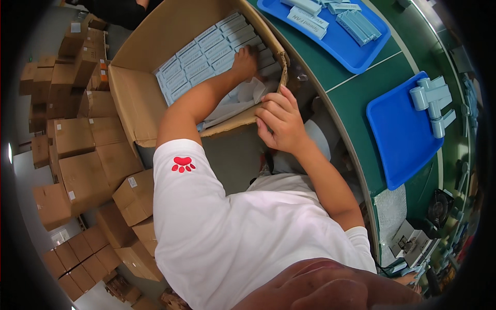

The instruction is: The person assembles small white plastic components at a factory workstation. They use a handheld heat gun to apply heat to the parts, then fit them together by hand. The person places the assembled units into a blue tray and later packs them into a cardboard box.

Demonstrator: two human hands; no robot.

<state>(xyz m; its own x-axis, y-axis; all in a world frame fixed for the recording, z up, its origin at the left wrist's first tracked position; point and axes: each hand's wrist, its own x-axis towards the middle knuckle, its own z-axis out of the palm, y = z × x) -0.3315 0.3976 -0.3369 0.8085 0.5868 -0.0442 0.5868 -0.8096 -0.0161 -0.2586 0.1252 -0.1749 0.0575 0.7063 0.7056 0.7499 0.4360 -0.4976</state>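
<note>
A large open cardboard box (135, 98) holds rows of small white and pale-blue boxes (199, 57). My left hand (245, 63) reaches down into it at the right side of the rows. Its fingertips are hidden, so I cannot see whether they hold one of the small boxes. Crumpled white wrapping (250, 92) lies under my left wrist, along the box's near inner side. At the near right corner of the cardboard box, my right hand (281, 120) has its fingers curled against the torn edge.
Cardboard cartons (85, 173) are stacked along the left. A green table (351, 95) curves along the right, bearing a blue tray (356, 64) of small boxes and another blue tray (395, 137) with pale-blue handheld devices (434, 98). Another person (116, 11) is partly visible at upper left.
</note>
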